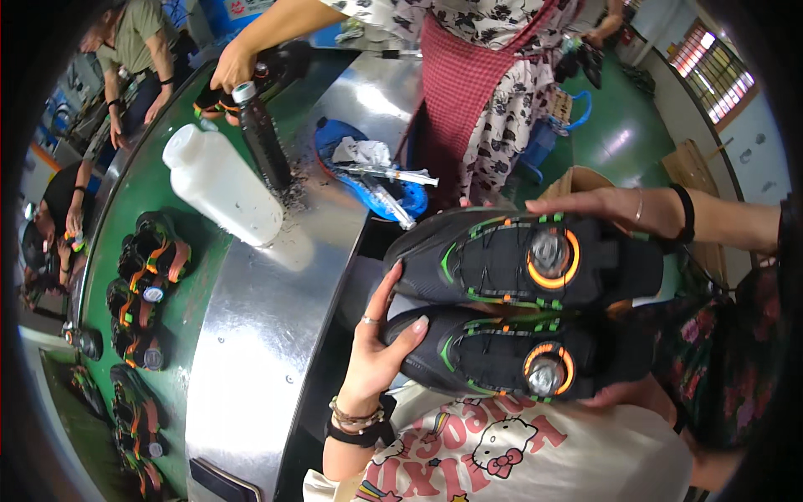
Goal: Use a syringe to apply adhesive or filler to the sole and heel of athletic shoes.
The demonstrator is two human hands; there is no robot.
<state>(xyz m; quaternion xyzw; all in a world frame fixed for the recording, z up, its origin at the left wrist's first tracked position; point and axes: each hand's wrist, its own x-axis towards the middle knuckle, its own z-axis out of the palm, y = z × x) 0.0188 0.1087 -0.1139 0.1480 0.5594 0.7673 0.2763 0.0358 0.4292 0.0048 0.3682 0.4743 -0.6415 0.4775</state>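
Note:
My left hand [374, 356], with a ring and beaded bracelets, grips the toes of a pair of black sneakers [493, 261], thumb on the nearer shoe. The sneakers lie side by side with toes to the left, and have green and orange trim. Each tongue carries a clear round piece [548, 374] with an orange ring. From the right, a co-worker's hand [602, 205] with a black wristband holds the farther shoe's heel. Another hand [640, 395] supports the nearer heel from below; whose it is I cannot make out, so my right hand is not certain.
On the green and metal worktable [259, 351] stand a white bottle [222, 184] and a dark bottle [263, 138]. A blue tray [351, 138] holds syringes [401, 175]. More sneakers [138, 301] line the left. A co-worker in a red apron [456, 92] stands opposite.

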